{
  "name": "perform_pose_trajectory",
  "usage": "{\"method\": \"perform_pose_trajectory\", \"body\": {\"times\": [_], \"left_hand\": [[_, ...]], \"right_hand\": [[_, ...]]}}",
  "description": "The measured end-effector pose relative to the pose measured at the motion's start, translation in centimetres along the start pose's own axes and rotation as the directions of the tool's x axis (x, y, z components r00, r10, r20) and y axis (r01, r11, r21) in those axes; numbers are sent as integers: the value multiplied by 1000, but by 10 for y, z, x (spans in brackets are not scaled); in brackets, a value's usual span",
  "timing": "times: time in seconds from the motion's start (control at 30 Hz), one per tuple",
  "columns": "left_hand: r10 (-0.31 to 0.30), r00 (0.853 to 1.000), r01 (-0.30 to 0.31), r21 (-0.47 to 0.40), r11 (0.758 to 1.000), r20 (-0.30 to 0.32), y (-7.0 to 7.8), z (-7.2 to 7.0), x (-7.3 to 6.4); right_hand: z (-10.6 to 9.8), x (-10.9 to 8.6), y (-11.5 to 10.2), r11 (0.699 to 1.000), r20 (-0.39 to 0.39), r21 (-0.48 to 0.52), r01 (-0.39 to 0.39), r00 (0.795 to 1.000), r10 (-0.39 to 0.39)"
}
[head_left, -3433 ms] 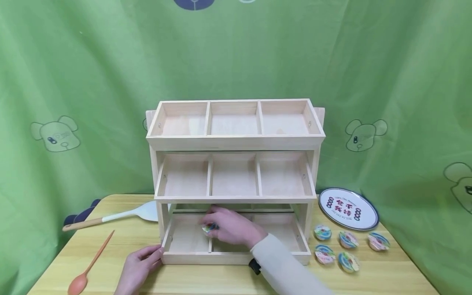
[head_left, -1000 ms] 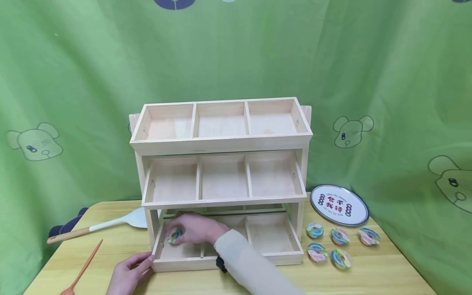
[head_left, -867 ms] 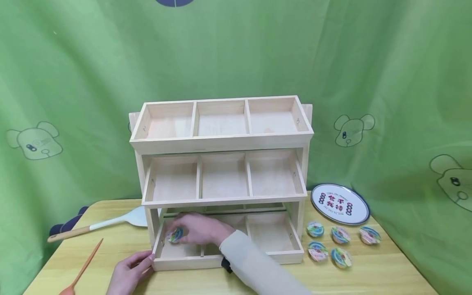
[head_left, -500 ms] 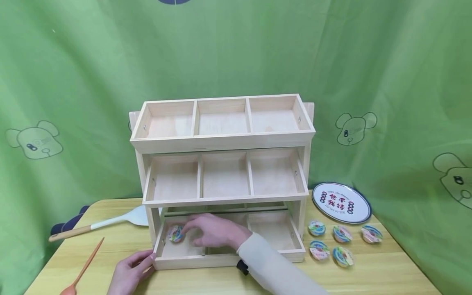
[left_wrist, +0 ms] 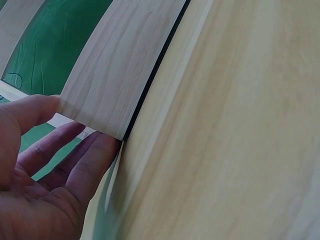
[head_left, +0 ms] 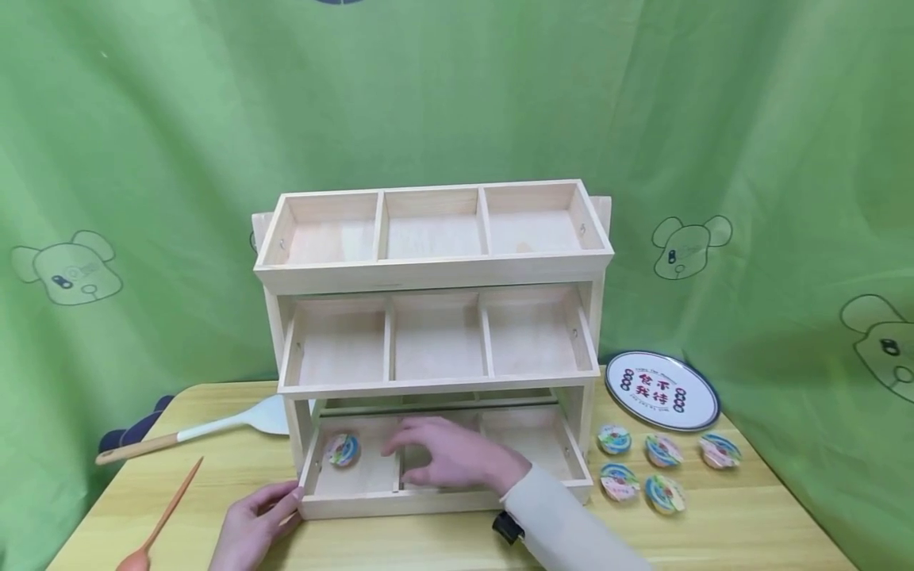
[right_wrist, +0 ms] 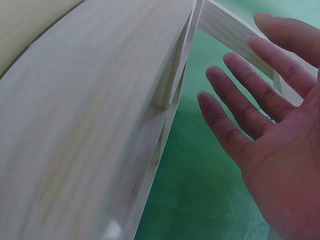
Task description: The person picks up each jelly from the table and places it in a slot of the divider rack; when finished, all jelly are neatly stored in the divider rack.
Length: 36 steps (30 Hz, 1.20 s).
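Observation:
A three-tier wooden rack [head_left: 428,277] stands mid-table, each tier split into three compartments. One small jelly cup [head_left: 344,450] with a printed lid lies in the bottom tier's left compartment. My right hand [head_left: 450,452] hovers over the bottom tier's middle, right of that cup, holding nothing; its fingers [right_wrist: 240,100] are spread in the right wrist view. At the bottom tray's front left corner is my left hand [head_left: 257,523]. In the left wrist view, thumb and fingers [left_wrist: 92,160] pinch the end of the tray's front board [left_wrist: 120,65].
Several more jelly cups [head_left: 665,494] lie on the table right of the rack, in front of a white oval plate [head_left: 662,391] with a blue rim. To the left are a white spatula [head_left: 207,428] with a wooden handle and an orange spoon [head_left: 167,515]. A green curtain [head_left: 457,95] hangs behind.
My right hand brought a jelly cup to the bottom left compartment, let go of it, and has drawn back to the right. My left hand stays at the tray corner. The head view shifted slightly.

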<state>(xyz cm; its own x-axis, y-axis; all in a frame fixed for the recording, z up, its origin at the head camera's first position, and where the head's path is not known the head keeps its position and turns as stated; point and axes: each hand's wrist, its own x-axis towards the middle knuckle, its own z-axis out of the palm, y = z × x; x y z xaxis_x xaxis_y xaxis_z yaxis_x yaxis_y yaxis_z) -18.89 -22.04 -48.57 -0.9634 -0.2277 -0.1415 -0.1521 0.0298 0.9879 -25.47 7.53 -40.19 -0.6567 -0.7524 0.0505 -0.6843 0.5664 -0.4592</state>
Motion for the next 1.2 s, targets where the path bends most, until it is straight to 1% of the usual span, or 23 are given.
{"method": "perform_pose_trajectory", "body": {"times": [0.2, 0.53, 0.67, 0.77, 0.9, 1.03, 1.2], "left_hand": [[-1, 1000, 1, -5, 1000, 1, -1, 0, 0], [-4, 1000, 4, -1, 1000, 12, -3, -2, 2], [-1, 1000, 1, 18, 1000, 14, -2, -1, 2], [0, 1000, 0, 26, 1000, 15, -2, 0, 2], [0, 1000, 0, 29, 1000, 13, -2, 0, 2], [9, 1000, -9, 46, 999, 6, -2, 0, 2], [24, 1000, -25, 53, 998, 15, 0, 0, 2]], "right_hand": [[-5, -14, 6, 999, -12, 5, 42, 999, -42], [-11, -33, 16, 992, -43, 76, 96, 995, -93], [-16, -41, 18, 992, -55, 98, 81, 996, -76], [-22, -48, 19, 994, -72, 99, 51, 996, -44], [-31, -57, 23, 998, -82, 61, 19, 997, -13], [-37, -68, 27, 999, -80, 34, 10, 997, -7], [-42, -85, 32, 999, -114, 45, 5, 993, 0]]}}
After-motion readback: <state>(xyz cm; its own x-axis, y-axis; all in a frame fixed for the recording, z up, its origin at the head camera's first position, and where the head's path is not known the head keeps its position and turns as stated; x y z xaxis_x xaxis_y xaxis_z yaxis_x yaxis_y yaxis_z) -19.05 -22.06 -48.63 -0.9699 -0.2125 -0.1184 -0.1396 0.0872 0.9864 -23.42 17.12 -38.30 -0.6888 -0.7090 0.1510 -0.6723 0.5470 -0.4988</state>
